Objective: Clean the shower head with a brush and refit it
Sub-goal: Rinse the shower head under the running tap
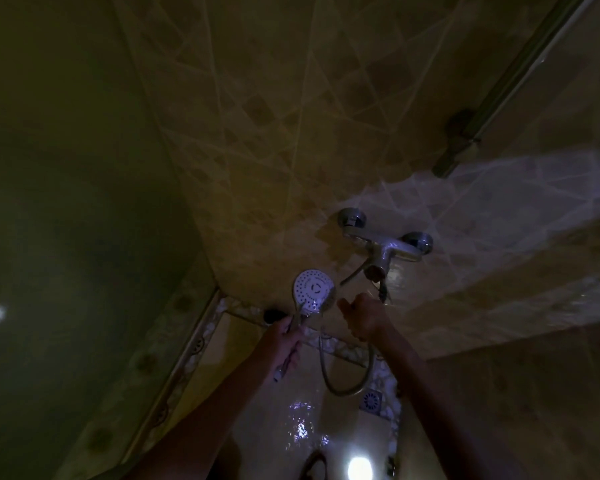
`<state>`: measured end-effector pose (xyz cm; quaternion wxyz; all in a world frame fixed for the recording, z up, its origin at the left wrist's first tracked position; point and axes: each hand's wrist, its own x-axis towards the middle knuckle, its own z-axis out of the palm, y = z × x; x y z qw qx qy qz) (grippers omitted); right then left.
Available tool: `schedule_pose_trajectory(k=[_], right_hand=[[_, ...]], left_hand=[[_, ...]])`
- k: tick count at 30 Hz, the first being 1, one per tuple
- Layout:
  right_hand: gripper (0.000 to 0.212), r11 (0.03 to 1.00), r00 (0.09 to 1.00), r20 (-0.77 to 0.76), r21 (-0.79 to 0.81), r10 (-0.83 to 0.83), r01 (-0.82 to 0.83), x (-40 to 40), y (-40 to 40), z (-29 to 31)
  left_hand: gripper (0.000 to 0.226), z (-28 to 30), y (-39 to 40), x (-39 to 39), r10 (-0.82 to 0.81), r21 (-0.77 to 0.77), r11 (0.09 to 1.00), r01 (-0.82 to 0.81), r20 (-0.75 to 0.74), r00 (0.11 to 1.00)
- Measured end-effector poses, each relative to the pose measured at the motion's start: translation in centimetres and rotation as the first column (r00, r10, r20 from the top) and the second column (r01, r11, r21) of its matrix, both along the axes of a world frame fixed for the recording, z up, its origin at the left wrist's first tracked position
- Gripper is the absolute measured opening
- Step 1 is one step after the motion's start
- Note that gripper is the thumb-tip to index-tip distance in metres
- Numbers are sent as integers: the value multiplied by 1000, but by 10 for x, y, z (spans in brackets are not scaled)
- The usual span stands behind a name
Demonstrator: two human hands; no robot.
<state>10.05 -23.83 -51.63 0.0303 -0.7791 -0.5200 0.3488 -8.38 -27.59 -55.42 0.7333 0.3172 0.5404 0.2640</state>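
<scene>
left hand [284, 344] grips round white chrome-handled shower head [313, 289], off mount | right hand [364, 315] curled, contents unclear | brush unseen, refit pending

We note that the shower head [313, 289] has a white round face dotted with rings of small dark holes, and a silver rim. Its hose [347, 384] is silver-grey. The mixer tap [385, 249] is polished chrome. We record the wall tiles [274, 140] as tan with a pale diagonal lattice and darker brown diamonds. The floor [267, 410] is yellow-beige, bordered along its far edge by a pale pebble strip. The floor drain [372, 401] is grey with dark slots.
</scene>
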Motion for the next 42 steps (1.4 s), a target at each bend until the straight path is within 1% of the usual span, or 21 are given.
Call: schedule_pose_trajectory(k=[4, 6, 9, 12, 15, 17, 20, 23, 27, 31, 33, 34, 36, 38, 40, 42], right_hand=[[52, 998, 997, -68, -62, 19, -23, -6, -14, -5], [46, 997, 995, -82, -52, 59, -63, -14, -13, 0], [40, 996, 992, -94, -36, 80, -84, -22, -4, 10], [45, 997, 993, -88, 29, 77, -75, -20, 7, 18], [43, 999, 994, -110, 23, -24, 27, -11, 13, 16], [46, 998, 993, -102, 23, -58, 61, -4, 12, 11], [46, 999, 996, -75, -34, -44, 42, 0, 2, 5], [50, 997, 996, -93, -74, 16, -23, -6, -9, 5], [42, 990, 987, -93, -44, 131, -136, -21, -8, 13], [36, 997, 992, -116, -40, 56, -61, -23, 8, 17], [30, 999, 993, -110, -30, 32, -36, -17, 15, 15], [31, 1000, 994, -112, -17, 13, -15, -13, 15, 14], [42, 999, 991, -130, 20, -42, 45, -6, 10, 15], [49, 997, 987, -140, 8, -81, 83, -2, 3, 11], [48, 997, 990, -123, -39, -71, 67, -2, -5, 5], [50, 998, 993, -114, -56, -29, 23, -6, -12, 0]], left_hand=[[14, 3, 1, 0, -8, 9, 1000, 8, 9, 1000], [10, 3, 1, 1, -24, 24, 999, 24, -10, 1000], [19, 3, 0, 4, -20, 19, 1000, 20, -29, 999], [17, 5, -2, 4, -21, 18, 1000, 21, -15, 1000], [16, 6, -2, 1, -31, 34, 999, 30, 6, 1000], [19, 5, -2, -1, -36, 33, 999, 35, 11, 999], [17, 3, -1, -3, -35, 22, 999, 34, 7, 999], [14, 3, 0, -3, -45, 18, 999, 44, 16, 999], [10, 4, 0, 2, -46, 18, 999, 46, 2, 999], [11, 2, -2, 3, -62, 7, 998, 62, 3, 998], [16, 1, -3, 1, -66, 7, 998, 66, -1, 998], [20, 1, -3, 0, -66, 10, 998, 66, -1, 998], [24, 2, -2, -1, -71, 19, 997, 71, -8, 997], [20, 2, -1, -2, -73, 19, 997, 73, -18, 997], [16, 2, 0, -3, -62, 23, 998, 62, -14, 998], [16, 2, 1, -2, -64, 37, 997, 64, -15, 998]])
